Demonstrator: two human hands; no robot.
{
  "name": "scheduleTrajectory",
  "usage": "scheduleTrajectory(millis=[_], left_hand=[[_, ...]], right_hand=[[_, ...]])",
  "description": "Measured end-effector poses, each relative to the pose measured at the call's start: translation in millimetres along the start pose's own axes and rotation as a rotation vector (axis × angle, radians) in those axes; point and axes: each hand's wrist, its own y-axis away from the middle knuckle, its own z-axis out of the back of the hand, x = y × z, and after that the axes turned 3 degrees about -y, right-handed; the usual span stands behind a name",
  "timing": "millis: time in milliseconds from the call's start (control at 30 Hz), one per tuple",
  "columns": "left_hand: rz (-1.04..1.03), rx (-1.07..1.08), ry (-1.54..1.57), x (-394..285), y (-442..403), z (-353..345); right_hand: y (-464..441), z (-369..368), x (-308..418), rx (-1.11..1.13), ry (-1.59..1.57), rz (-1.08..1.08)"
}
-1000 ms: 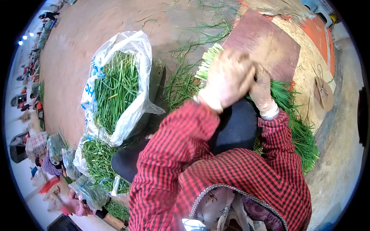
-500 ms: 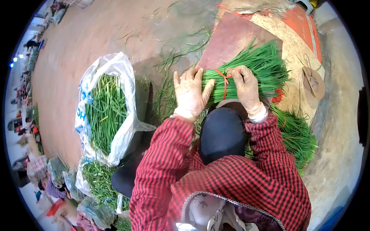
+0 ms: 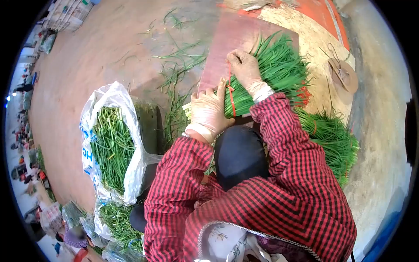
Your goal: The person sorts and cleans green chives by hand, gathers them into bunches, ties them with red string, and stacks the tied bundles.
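A thick bunch of green stalks (image 3: 279, 61) lies on the reddish board (image 3: 217, 48), its pale ends pointing left. A red tie (image 3: 231, 97) with a small knot circles it. My left hand (image 3: 207, 111), gloved, rests over the stalks near the pale ends, fingers spread beside the tie. My right hand (image 3: 245, 67), also gloved, is at the upper edge of the bunch with thumb and fingers pinched on the red tie. More red ties (image 3: 302, 95) lie under the leafy end.
An open white plastic bag (image 3: 135, 153) of green stalks stands at left, loose greens below it. Another green bundle (image 3: 331, 144) lies at right. A round brown disc (image 3: 344, 75) is on the yellowish board. Loose stalks litter the floor (image 3: 87, 87); a person (image 3: 75, 238) is at lower left.
The hands, blurred together at first, came apart over the tied bunch. My right hand has since moved from the knot to the tie at the bunch's far edge. The view has shifted.
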Motion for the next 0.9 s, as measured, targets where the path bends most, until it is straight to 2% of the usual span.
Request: scheduleTrajectory(millis=[33, 67, 133, 200, 267, 300, 333, 400, 433, 467, 533, 567, 633, 700, 733, 767, 800, 833, 900], left_hand=[[0.001, 0.034, 0.080, 5, -1, 0], [0.000, 0.071, 0.160, 10, -1, -1], [0.033, 0.045, 0.286, 28, -8, -9], [0.096, 0.077, 0.653, 43, -12, -20], [0.098, -0.020, 0.749, 52, -15, -24], [0.097, -0.017, 0.982, 55, -16, -22], [0.091, -0.009, 1.213, 56, -13, -21], [-0.004, -0.170, 1.498, 43, -7, -10], [-0.002, -0.271, 1.466, 34, -2, -2], [0.000, -0.374, 1.431, 25, 1, 8], [-0.174, -0.391, 1.817, 7, 10, 46], [-0.182, -0.442, 1.491, 14, 11, 48], [-0.285, -0.648, 1.251, 11, 7, 44], [-0.345, -0.593, 0.949, 19, -3, 14], [-0.368, -0.442, 0.770, 27, -11, -26], [-0.286, -0.649, 0.596, 27, -12, -79], [-0.202, -0.852, 0.412, 26, -10, -94], [-0.197, -0.851, 0.412, 25, -10, -109], [-0.139, -0.714, 0.568, 34, -16, -80]], right_hand=[[0, -3, 3, -0.028, -0.186, -0.002], [9, -2, 5, -0.015, -0.191, -0.006], [37, 17, 41, -0.124, -0.716, 0.005], [77, 62, 26, 0.518, -0.750, -0.139], [115, 55, 23, 0.546, -0.569, -0.424], [117, 49, 21, 0.441, -0.283, -0.283], [120, 47, 22, 0.455, -0.280, -0.280], [122, 39, 33, 0.287, -0.431, -0.159], [109, 32, 38, 0.430, -0.651, -0.067], [105, 29, 50, 0.448, -0.650, -0.066], [97, 26, 70, 0.299, -0.739, 0.144], [97, 33, 68, 0.302, -0.751, 0.101], [95, 43, 57, 0.267, -0.389, 0.284], [94, 50, 49, 0.215, -0.098, 0.413], [95, 49, 46, 0.237, -0.029, 0.411], [96, 47, 42, 0.259, 0.021, 0.396], [99, 45, 37, 0.290, 0.075, 0.375], [103, 43, 31, 0.323, 0.115, 0.349], [105, 43, 26, 0.383, 0.211, 0.300]])
